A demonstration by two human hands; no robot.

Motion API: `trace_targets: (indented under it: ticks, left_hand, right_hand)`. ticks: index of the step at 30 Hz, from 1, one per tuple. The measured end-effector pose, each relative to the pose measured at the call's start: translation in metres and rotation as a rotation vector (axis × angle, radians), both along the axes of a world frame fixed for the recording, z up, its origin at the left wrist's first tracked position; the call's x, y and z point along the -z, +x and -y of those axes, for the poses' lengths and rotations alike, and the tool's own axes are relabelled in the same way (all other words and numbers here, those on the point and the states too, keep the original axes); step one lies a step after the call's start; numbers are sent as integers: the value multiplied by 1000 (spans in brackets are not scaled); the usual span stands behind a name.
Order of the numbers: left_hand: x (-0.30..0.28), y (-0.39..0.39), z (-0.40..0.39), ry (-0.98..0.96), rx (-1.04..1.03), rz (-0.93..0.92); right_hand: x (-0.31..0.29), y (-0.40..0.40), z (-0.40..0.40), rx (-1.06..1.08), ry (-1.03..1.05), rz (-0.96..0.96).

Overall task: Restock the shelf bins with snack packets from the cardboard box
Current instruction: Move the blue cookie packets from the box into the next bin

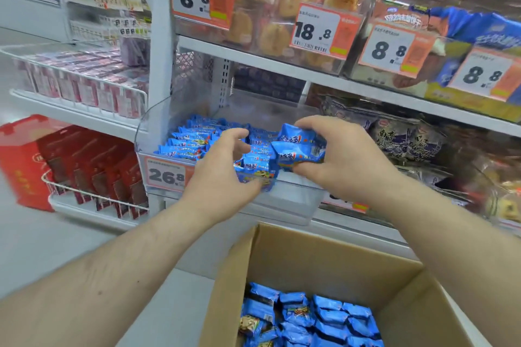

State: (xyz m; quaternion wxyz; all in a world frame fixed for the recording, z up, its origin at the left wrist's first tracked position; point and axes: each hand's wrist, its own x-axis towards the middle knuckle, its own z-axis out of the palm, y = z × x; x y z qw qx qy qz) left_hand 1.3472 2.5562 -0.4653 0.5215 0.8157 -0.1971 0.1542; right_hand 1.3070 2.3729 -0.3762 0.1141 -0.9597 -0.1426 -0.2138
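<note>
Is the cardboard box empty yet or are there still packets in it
Not empty. The open cardboard box still holds a layer of blue snack packets across its bottom.

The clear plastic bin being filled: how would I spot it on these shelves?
Find the white shelf upright; the clear plastic bin sits just right of it, above the open brown cardboard box. It alone holds small blue snack packets and carries an orange-edged 26.8 price tag.

— What sort of place is this?
— A shop: white shelving (282, 65) carries clear bins of wrapped snacks, with orange price tags (315, 29) along each front edge.
— Anything more?
— Red gift boxes (93, 166) fill a wire rack at the left end
</note>
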Motion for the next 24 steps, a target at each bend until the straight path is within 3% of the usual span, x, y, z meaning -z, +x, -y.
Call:
trace_targets:
  ticks: [6,11,17,21,24]
  left_hand:
    - [19,24,-20,98,-195,-31]
    - [25,29,-18,114,-245,30]
    - [27,33,-17,91,-249,40]
    - [27,32,-17,82,-260,33]
    - [27,31,-16,91,-263,24]
  right_hand:
    - [28,71,-8,139,-167,-243]
    - [57,99,-11,107,-95,-462]
    - [64,118,-17,77,-246,-483]
    - [65,116,-21,111,-514,-416]
    - [61,112,-25,72,-536,-428]
